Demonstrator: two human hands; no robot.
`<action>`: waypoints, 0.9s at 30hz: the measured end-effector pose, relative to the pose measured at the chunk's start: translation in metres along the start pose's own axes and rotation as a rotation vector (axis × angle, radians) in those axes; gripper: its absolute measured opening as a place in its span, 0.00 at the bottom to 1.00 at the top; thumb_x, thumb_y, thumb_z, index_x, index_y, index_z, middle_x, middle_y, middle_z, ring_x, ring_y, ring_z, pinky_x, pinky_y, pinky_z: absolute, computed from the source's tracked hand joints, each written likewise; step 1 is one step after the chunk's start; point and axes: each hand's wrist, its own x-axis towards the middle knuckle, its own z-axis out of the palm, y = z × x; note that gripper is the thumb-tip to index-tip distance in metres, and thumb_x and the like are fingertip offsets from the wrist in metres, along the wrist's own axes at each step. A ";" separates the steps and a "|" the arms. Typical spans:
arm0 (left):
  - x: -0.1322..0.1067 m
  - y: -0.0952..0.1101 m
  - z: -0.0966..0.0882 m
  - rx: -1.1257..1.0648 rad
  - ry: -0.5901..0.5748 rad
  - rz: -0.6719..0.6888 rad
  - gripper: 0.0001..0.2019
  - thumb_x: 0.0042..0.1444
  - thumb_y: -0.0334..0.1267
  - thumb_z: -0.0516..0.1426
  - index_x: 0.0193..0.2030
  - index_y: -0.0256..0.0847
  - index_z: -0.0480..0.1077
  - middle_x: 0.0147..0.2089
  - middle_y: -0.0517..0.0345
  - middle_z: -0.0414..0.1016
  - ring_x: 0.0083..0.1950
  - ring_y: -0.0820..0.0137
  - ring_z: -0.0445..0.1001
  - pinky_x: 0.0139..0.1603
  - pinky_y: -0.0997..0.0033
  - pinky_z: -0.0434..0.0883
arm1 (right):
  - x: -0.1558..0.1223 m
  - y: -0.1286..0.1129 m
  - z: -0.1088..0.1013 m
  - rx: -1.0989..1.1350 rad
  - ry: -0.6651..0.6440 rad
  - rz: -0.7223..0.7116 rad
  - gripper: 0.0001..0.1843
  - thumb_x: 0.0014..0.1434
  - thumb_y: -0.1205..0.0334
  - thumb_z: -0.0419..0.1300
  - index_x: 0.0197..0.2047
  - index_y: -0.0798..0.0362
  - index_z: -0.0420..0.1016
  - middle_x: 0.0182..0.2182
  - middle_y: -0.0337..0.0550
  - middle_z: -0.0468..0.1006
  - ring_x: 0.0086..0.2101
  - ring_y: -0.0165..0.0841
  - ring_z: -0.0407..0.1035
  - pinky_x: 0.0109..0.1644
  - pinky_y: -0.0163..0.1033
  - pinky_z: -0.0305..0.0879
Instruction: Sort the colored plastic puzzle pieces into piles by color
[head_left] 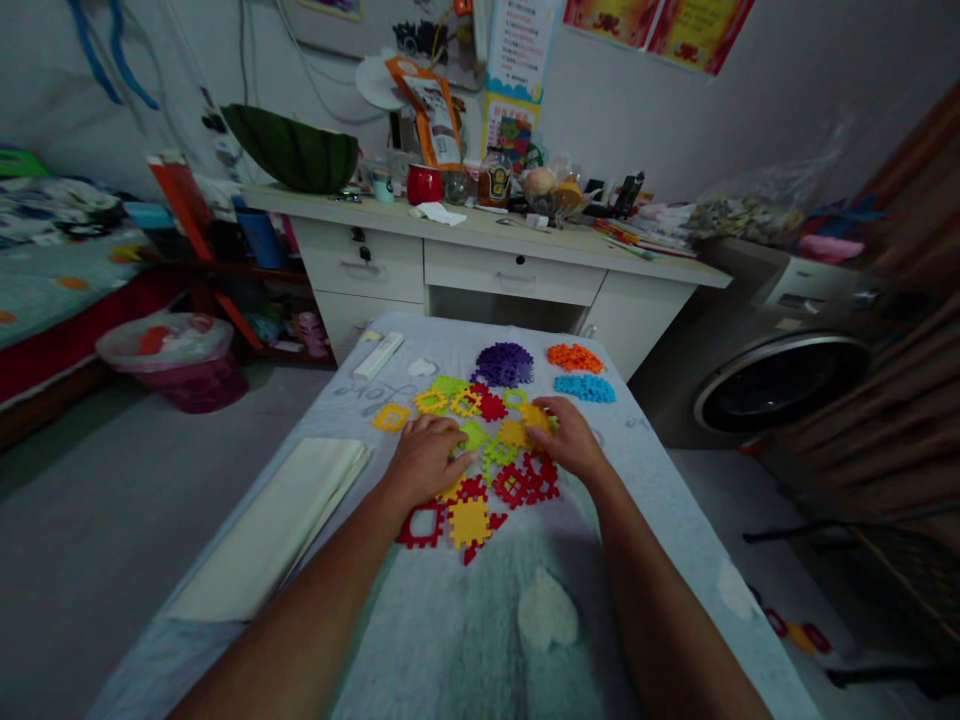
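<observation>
Flat toothed plastic building tiles lie loosely spread over the cloth-covered table (480, 610). My left hand (429, 458) rests low over the left side of the spread, palm down, thumb apart from the fingers, touching the tiles under it. A lime green tile (472, 434) is beside its fingertips. On the right side, my right hand (571, 440) has its fingers curled on a yellow tile (534, 416). Nearer me are a solid yellow square tile (469, 524) and a red frame tile (421, 524). Red tiles (525, 482) lie between the hands.
Sorted piles of purple (504, 364), orange (574, 357) and blue tiles (585, 388) sit at the table's far end. A folded cream cloth (270, 530) and a white strip-shaped box (379, 356) lie on the left. Beyond stands a cluttered desk (517, 232); a washing machine (772, 340) is to the right.
</observation>
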 end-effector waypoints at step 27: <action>0.007 -0.015 0.013 0.008 0.238 -0.066 0.20 0.58 0.49 0.56 0.55 0.45 0.71 0.64 0.46 0.65 0.64 0.52 0.61 0.63 0.46 0.59 | 0.068 0.109 -0.026 -0.738 -0.239 0.259 0.36 0.62 0.33 0.48 0.62 0.49 0.65 0.54 0.56 0.71 0.52 0.47 0.66 0.52 0.48 0.61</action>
